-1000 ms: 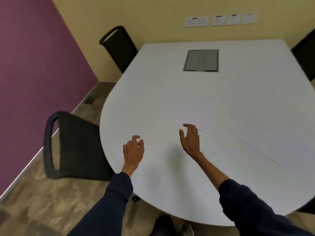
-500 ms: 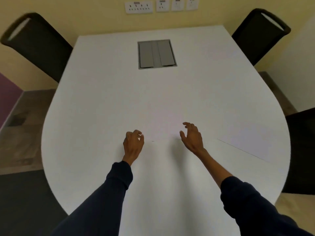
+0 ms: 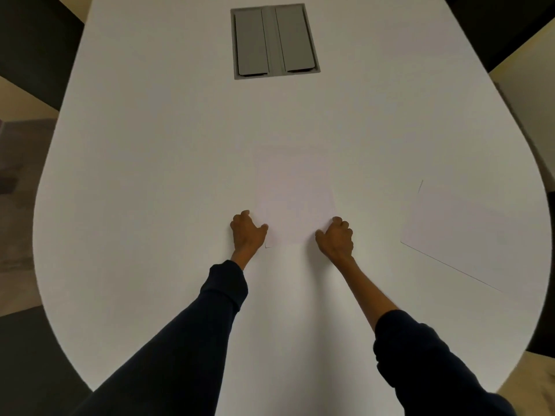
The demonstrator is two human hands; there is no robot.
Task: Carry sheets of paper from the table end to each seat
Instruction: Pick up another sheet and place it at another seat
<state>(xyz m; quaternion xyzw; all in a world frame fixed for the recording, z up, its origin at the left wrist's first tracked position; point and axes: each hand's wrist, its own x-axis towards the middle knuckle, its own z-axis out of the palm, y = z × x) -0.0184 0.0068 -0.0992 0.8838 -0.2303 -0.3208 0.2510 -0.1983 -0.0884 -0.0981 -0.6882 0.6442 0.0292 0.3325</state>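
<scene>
Left hand [image 3: 247, 232], right hand [image 3: 336, 238], curled fingers flanking paper [image 3: 295, 199] on table [image 3: 150, 175], grip unclear

Flat on the tabletop [image 3: 150, 175]: a pale sheet of paper [image 3: 295, 202] mid-table, a second sheet [image 3: 468, 232] skewed near the right edge.

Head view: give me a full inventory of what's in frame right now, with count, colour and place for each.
Table: one, white, fills most of the frame.
Hatch: one, grey, set into the table's far middle.
Middle paper: white, between the hands; number of sheets unclear.
Right sheet: one, white, near the table's right edge.
Chairs: two, black; left chair far left, right chair far right, both cut off.
Sleeves: two, dark navy; left sleeve, right sleeve, at the bottom.
Left hand: fingers curled, at the paper's near left corner; grip unclear.
Right hand: fingers curled, at its near right corner; grip unclear.
</scene>
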